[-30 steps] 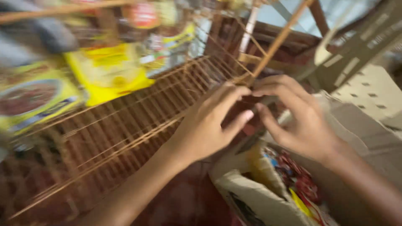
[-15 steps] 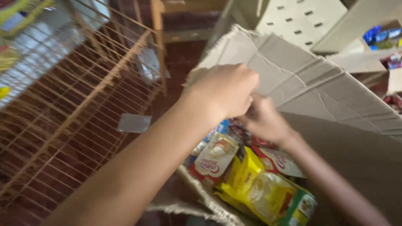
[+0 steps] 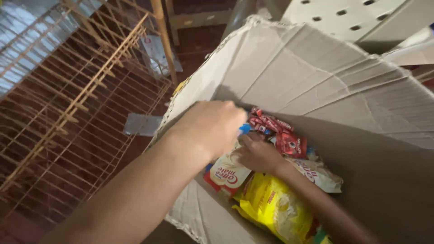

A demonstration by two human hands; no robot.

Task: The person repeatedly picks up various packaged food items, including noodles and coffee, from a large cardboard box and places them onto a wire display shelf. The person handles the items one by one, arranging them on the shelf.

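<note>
At the left edge a bare orange wire rack [image 3: 86,99] is seen, its thin grid no longer under the hands as a second ago. The left hand [image 3: 212,126] has been lowered over the near rim of the creased cardboard box [image 3: 325,77], fingers curled; what they grip cannot be told. The right hand [image 3: 257,153], deeper inside, is closed around glossy sachets beside a crinkled red packet [image 3: 289,142] and a smooth yellow bag [image 3: 275,208].

At my nine o'clock stands a wire rack [image 3: 77,104], with a grey sheet [image 3: 142,124] on the floor beneath it. A white perforated panel [image 3: 348,18] sits at one o'clock.
</note>
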